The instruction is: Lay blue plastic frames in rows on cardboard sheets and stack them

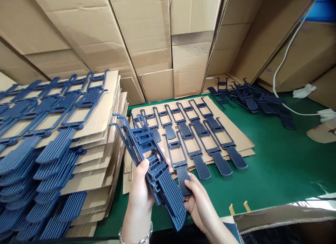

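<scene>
A small bundle of dark blue plastic brackets (pixel 168 188), each an open frame with a ribbed paddle end, is gripped in my left hand (pixel 143 184). The bundle tilts, its hooked ends pointing up and left. My right hand (pixel 198 202) pinches the ribbed end of a single bracket (pixel 183 179) between thumb and fingers, at the near edge of a cardboard sheet (pixel 236 139). Whether that bracket's frame rests on the sheet or hangs above it I cannot tell. Several like brackets (pixel 199 167) lie in two rows on the sheet.
To the left rises a tall stack of cardboard sheets (pixel 105 160) layered with blue brackets. A loose pile of brackets (pixel 252 97) lies at the back right of the green table (pixel 265 167). Cardboard panels (pixel 147 34) stand behind. A white cable (pixel 278 69) hangs on the right.
</scene>
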`<state>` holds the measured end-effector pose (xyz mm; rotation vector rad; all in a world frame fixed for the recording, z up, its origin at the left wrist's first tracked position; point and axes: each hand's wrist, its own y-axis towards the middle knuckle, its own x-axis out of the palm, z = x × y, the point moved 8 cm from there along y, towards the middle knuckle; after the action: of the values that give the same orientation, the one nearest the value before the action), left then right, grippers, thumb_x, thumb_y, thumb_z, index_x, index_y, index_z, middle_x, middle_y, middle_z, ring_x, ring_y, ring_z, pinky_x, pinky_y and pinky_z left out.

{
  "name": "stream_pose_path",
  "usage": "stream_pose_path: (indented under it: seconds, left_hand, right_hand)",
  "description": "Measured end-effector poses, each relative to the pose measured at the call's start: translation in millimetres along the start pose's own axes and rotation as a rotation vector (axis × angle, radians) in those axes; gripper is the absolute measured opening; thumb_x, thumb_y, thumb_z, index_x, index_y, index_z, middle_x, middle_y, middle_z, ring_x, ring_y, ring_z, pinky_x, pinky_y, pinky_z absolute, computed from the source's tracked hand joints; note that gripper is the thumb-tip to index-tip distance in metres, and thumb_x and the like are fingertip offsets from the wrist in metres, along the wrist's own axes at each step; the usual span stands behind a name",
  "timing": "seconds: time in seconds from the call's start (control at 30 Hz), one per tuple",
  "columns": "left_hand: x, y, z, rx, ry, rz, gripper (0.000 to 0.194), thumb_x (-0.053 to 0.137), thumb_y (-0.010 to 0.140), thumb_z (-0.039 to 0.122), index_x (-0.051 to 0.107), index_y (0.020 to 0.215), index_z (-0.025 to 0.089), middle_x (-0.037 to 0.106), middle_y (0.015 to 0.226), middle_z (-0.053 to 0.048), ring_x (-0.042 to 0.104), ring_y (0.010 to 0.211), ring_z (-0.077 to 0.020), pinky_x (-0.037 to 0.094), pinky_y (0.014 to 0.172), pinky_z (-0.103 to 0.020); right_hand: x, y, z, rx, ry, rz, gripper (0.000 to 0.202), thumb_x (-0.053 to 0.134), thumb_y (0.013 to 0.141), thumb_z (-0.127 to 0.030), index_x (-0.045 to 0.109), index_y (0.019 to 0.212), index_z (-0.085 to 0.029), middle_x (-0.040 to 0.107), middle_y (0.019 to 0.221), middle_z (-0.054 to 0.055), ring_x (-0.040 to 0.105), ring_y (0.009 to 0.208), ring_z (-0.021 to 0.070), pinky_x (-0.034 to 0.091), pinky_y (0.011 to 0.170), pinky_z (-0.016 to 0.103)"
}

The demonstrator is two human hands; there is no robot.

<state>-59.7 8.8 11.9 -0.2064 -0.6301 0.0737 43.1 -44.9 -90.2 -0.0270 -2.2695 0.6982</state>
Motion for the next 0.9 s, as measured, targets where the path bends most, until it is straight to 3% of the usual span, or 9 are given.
stream_pose_path:
  seconds: [0.17, 0.5, 0.7, 0.9]
  left_hand:
    - [-2.5, 1.7, 0.1, -0.016, 0.026, 0.011, 0.041, 0.065, 0.066, 0.045, 0.063, 0.091, 0.012, 0.064, 0.075, -0.008, 0.062, 0.064, -0.0203, 0.052, 0.055, -0.031]
    - [-1.7, 1.8, -1.1, -0.025, 0.021, 0.021, 0.040, 0.064, 0.066, 0.043, 0.063, 0.092, 0.012, 0.064, 0.075, -0.008, 0.062, 0.063, -0.0207, 0.053, 0.052, -0.031]
    - [-3.3, 7.1, -4.0, -0.017, 0.019, 0.017, 0.042, 0.064, 0.066, 0.043, 0.063, 0.093, 0.011, 0.064, 0.077, -0.008, 0.062, 0.062, -0.0196, 0.050, 0.045, -0.026]
    - [-0.9, 9.2, -8.6, -0.022, -0.020, 0.034, 0.034, 0.064, 0.068, 0.039, 0.062, 0.090, 0.013, 0.065, 0.090, -0.008, 0.062, 0.064, -0.0184, 0.052, 0.049, -0.028]
  right_hand:
    - [-7.5, 1.8, -2.8, -0.032, 0.118, 0.067, 0.035, 0.063, 0.068, -0.035, 0.042, 0.088, -0.016, 0.060, 0.071, 0.003, 0.052, 0.050, 0.0098, 0.042, 0.042, 0.019]
    - [-5.0, 4.7, -4.2, -0.048, 0.162, 0.067, 0.030, 0.065, 0.067, -0.029, 0.048, 0.085, -0.013, 0.060, 0.075, 0.004, 0.053, 0.056, 0.0097, 0.044, 0.051, 0.022]
    - [-6.3, 2.8, -3.0, -0.024, 0.135, 0.044, 0.038, 0.067, 0.065, -0.029, 0.046, 0.094, -0.013, 0.061, 0.079, 0.005, 0.055, 0.056, 0.0112, 0.044, 0.051, 0.023]
    - [-14.3, -12.5, 8.2, 0.057, 0.076, 0.066, 0.053, 0.070, 0.066, -0.030, 0.040, 0.107, -0.015, 0.062, 0.089, 0.007, 0.056, 0.056, 0.0098, 0.046, 0.054, 0.023]
